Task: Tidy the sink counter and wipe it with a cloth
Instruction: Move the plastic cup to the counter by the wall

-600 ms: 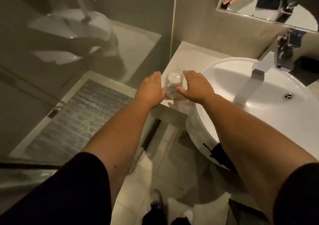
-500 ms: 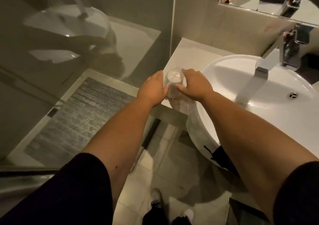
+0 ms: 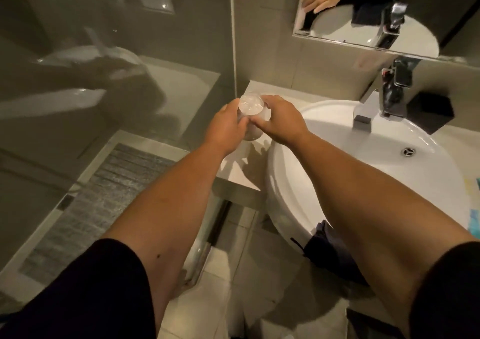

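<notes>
A clear drinking glass (image 3: 251,107), turned upside down with its round base facing up, is held between both hands above the left part of the white counter (image 3: 239,172). My left hand (image 3: 226,128) wraps its left side. My right hand (image 3: 281,120) grips its right side with fingers and thumb. The glass's lower part is hidden by my fingers. Its shadow falls on the counter below, so it is lifted off the surface.
A white round basin (image 3: 324,141) with a chrome tap (image 3: 389,94) fills the right of the counter. A black box (image 3: 431,112) sits behind the basin. A mirror (image 3: 363,14) hangs above, a glass shower screen (image 3: 104,79) stands left, coloured items (image 3: 474,208) at the far right edge.
Both hands closed around the glass and raised it off the counter. The view has tilted down a little, showing more of the mirror and tap.
</notes>
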`<act>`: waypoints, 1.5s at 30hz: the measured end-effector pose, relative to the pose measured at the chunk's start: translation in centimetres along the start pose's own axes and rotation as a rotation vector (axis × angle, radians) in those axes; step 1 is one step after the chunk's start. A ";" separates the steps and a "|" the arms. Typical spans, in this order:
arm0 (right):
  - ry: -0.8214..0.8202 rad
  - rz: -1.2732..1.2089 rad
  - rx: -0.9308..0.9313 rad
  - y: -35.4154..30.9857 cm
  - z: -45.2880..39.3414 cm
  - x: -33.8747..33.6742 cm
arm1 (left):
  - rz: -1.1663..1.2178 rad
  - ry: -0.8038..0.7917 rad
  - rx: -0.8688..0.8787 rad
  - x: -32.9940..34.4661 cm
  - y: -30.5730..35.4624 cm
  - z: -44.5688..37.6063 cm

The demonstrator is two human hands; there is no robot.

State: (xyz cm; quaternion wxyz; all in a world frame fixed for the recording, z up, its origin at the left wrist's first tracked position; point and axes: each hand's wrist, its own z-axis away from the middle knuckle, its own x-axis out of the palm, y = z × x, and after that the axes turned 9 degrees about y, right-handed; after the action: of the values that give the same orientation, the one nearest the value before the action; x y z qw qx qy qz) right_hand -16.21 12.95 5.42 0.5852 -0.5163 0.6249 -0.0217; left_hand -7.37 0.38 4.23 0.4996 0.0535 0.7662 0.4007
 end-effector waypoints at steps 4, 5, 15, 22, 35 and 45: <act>0.025 0.051 0.055 0.0 0.8 -4.5 | 0.049 -0.005 0.070 0.1 4.0 0.2; 0.031 0.070 0.071 0.3 1.4 -5.7 | 0.071 -0.011 0.097 0.5 5.2 0.7; 0.235 0.232 0.358 7.9 11.6 -19.0 | 0.174 -0.203 0.384 10.1 18.6 6.3; 0.340 0.281 0.474 14.9 16.1 -26.6 | 0.221 -0.325 0.539 17.6 26.9 7.8; 0.364 0.221 0.591 31.1 11.9 -33.4 | 0.237 -0.369 0.529 32.7 36.1 1.9; 0.396 0.183 0.675 40.5 9.7 -32.0 | 0.182 -0.450 0.490 42.5 36.5 -1.6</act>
State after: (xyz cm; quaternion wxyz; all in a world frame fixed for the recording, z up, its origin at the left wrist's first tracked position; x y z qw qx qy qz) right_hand -41.02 58.91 -0.50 0.5898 -0.2231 0.7268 -0.2725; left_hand -41.32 44.58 -1.82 0.5907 0.3272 0.7021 0.2261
